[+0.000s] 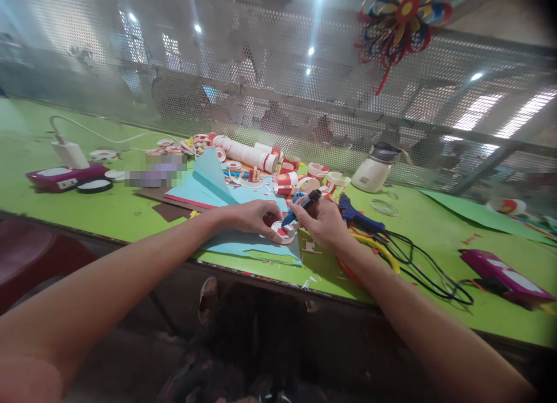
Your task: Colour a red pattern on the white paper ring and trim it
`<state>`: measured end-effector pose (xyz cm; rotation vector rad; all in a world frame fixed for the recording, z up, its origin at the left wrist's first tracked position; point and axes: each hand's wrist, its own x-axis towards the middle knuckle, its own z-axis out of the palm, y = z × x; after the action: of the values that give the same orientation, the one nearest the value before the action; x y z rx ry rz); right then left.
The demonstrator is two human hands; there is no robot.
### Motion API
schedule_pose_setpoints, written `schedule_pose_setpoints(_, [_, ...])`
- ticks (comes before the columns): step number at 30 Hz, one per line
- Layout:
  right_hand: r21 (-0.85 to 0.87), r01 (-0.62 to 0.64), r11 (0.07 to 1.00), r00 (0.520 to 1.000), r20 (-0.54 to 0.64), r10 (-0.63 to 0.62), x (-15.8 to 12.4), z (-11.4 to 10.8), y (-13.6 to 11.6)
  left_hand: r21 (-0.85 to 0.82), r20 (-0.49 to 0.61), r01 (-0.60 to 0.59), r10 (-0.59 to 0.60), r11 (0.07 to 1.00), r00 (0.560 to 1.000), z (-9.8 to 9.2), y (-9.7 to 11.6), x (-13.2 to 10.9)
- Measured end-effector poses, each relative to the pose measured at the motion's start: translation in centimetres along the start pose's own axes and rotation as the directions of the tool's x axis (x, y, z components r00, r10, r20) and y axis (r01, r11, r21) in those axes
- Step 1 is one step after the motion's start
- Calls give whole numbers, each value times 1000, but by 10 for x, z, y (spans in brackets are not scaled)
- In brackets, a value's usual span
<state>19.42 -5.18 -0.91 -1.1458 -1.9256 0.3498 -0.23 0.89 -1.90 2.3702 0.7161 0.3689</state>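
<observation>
My left hand (260,217) pinches the edge of a small round white disc (284,232) with a red centre, keeping it on light blue paper (243,245) near the table's front edge. In my right hand (324,220) is a marker (304,204) with a blue front part and a black rear end. Its tip meets or hovers just over the disc; I cannot tell which. Behind my hands lies more folded blue paper (213,177). Just right of my right hand rests a dark blue glue gun (359,216).
Cut paper cup rings (285,184) and a stack of white cups (243,153) lie behind. A white jug (374,168) stands at the back right. Black cable (429,272) runs to a purple power strip (505,275); another purple strip (65,177) sits left. Paper scraps dot the front edge.
</observation>
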Motion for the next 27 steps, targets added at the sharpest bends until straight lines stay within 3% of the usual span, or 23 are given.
schedule_pose_setpoints(8, [168, -47, 985, 963, -254, 89, -1, -3, -3, -9, -3, 5, -5, 1000, 1000, -1, 0, -1])
schedule_pose_setpoints(14, [61, -16, 998, 970, -243, 30, -2, -5, -9, -26, 3, 8, -8, 1000, 1000, -1, 2, -1])
schedule_pose_setpoints(27, [56, -48, 997, 989, -137, 55, -4, 0, -3, -27, 27, -21, 22, 999, 999, -2, 4, -2])
